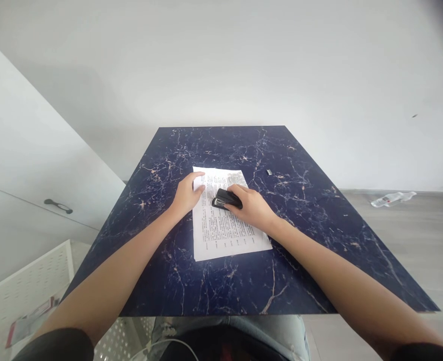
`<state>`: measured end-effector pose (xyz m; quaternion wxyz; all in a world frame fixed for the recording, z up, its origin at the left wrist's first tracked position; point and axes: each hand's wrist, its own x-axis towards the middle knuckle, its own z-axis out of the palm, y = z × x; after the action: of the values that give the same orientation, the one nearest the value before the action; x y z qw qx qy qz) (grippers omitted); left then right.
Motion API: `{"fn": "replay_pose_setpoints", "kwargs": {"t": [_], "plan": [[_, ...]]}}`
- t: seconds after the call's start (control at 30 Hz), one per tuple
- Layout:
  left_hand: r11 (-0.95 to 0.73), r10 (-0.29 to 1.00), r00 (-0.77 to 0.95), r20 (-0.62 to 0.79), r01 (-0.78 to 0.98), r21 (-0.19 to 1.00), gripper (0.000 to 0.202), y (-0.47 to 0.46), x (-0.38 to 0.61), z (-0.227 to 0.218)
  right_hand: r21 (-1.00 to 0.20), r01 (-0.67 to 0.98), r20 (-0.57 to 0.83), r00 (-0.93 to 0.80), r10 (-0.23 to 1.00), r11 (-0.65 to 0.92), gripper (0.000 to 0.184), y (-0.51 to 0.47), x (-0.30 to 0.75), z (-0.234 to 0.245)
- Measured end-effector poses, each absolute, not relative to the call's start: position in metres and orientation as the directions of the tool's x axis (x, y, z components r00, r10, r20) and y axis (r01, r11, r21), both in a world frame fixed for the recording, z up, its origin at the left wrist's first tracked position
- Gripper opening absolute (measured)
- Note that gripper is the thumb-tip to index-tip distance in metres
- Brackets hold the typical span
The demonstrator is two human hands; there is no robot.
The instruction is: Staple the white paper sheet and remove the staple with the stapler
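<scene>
Printed paper sheets (221, 245) lie in a stack on the dark blue marbled table (229, 293). My left hand (187, 193) rests at the left edge of the stack, its thumb and fingers on the paper's margin. Over the middle of the page, my right hand (251, 204) grips a black stapler (227, 199), whose nose points left toward my left hand. Whether the stapler touches the paper I cannot tell. A small strip of staples (269, 172) sits on the table to the right of the sheets.
White cabinet doors with a dark handle (58, 205) stand at the left. Below them is a white perforated basket (26, 281) with packaged items in it. A clear plastic bottle (393, 199) lies on the floor at the right. The table's far edge meets a white wall (221, 65).
</scene>
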<state>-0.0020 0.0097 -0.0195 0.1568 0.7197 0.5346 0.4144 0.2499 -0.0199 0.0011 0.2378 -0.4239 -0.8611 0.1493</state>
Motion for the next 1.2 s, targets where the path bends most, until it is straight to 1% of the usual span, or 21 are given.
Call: {"fn": "replay_pose_setpoints", "kwargs": {"t": [0.07,0.1,0.13,0.2,0.27,0.33,0.4,0.43,0.47,0.53,0.6,0.7,0.83,0.93,1.0,1.1,1.2], "plan": [[-0.392,0.889,0.062,0.454,0.616,0.684,0.042,0.01,-0.003,-0.019,-0.477,0.629,0.313,-0.53,0.788,0.613,0.02,-0.02,0.253,0.003],[-0.404,0.882,0.055,0.467,0.6,0.691,0.043,0.01,-0.004,-0.02,-0.506,0.609,0.337,-0.512,0.79,0.611,0.02,-0.018,0.256,0.004],[-0.414,0.877,0.047,0.479,0.581,0.7,0.043,0.011,-0.006,-0.02,-0.55,0.588,0.363,-0.471,0.804,0.593,0.021,-0.017,0.26,0.007],[-0.422,0.873,0.025,0.488,0.54,0.728,0.044,0.013,-0.01,-0.022,-0.686,0.521,0.39,-0.327,0.861,0.509,0.028,-0.01,0.271,0.012],[-0.427,0.872,0.006,0.489,0.496,0.756,0.044,0.017,-0.015,-0.024,-0.85,0.37,0.339,-0.161,0.927,0.375,0.036,-0.001,0.285,0.017],[-0.445,0.868,-0.004,0.497,0.439,0.781,0.042,0.02,-0.019,-0.025,-0.958,0.133,0.249,-0.058,0.967,0.255,0.04,0.009,0.3,0.021],[-0.472,0.86,-0.013,0.51,0.36,0.805,0.04,0.022,-0.02,-0.025,-0.984,-0.096,0.158,-0.045,0.986,0.153,0.044,0.018,0.312,0.024],[-0.483,0.858,-0.017,0.513,0.311,0.818,0.039,0.022,-0.02,-0.024,-0.979,-0.179,0.116,-0.067,0.991,0.102,0.046,0.022,0.318,0.025],[-0.49,0.859,-0.019,0.512,0.263,0.831,0.039,0.022,-0.02,-0.022,-0.97,-0.239,0.074,-0.105,0.992,0.047,0.048,0.025,0.323,0.026],[-0.489,0.866,-0.017,0.5,0.179,0.854,0.038,0.021,-0.019,-0.02,-0.954,-0.292,-0.008,-0.202,0.979,-0.068,0.051,0.03,0.332,0.028],[-0.478,0.876,-0.013,0.483,0.119,0.87,0.038,0.019,-0.018,-0.017,-0.944,-0.287,-0.079,-0.281,0.956,-0.162,0.054,0.033,0.339,0.029],[-0.468,0.883,0.0,0.469,0.069,0.881,0.038,0.018,-0.018,-0.016,-0.936,-0.23,-0.172,-0.361,0.917,-0.266,0.054,0.038,0.349,0.027],[-0.485,0.874,0.011,0.485,0.055,0.873,0.036,0.019,-0.018,-0.015,-0.939,-0.064,-0.275,-0.449,0.85,-0.337,0.05,0.041,0.365,0.021],[-0.509,0.86,-0.01,0.51,0.056,0.859,0.036,0.019,-0.018,-0.014,-0.933,0.087,-0.341,-0.517,0.785,-0.348,0.047,0.04,0.379,0.02],[-0.513,0.857,-0.014,0.515,0.06,0.856,0.036,0.019,-0.017,-0.015,-0.93,0.169,-0.36,-0.589,0.724,-0.326,0.046,0.038,0.384,0.023],[-0.505,0.862,0.007,0.506,0.079,0.859,0.037,0.018,-0.016,-0.015,-0.92,0.272,-0.39,-0.708,0.588,-0.282,0.05,0.034,0.382,0.035],[-0.503,0.864,0.035,0.502,0.117,0.856,0.036,0.016,-0.015,-0.015,-0.892,0.371,-0.45,-0.768,0.454,-0.257,0.058,0.03,0.37,0.047]]}}
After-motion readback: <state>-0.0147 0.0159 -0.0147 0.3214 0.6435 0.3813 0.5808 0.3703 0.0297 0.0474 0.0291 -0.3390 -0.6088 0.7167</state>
